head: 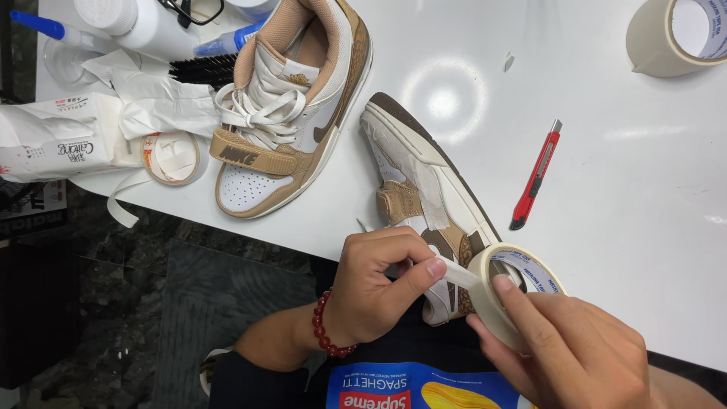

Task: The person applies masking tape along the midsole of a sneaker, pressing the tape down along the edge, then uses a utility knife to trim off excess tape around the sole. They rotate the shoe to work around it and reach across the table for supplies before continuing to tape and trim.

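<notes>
So the right hand (pixel 575 348) is wrapped around a roll of masking tape (pixel 503 291), index finger laid over the top of the ring, coming in from about 5 o'clock. The left hand (pixel 375 288) sits at roughly 9 o'clock from the roll, curled almost closed, thumb and finger pinching the free strip of tape (pixel 458 273) pulled off it. That short strip runs pretty much flat between the two hands, 9-to-3, and both hands are basically touching the sneaker (pixel 432 197) underneath.

The sneaker lies on its side at the near edge of the white surface (pixel 628 227), long axis running from about 11 o'clock down to 5, its lower end half hidden under the roll. It's white, tan and dark brown, with a strip of tape already stuck along its side. The left hand is nearer its middle.

The matching shoe (pixel 291 106) sits upright off at 10 o'clock, a red utility knife (pixel 536 176) at 1 o'clock.
</notes>
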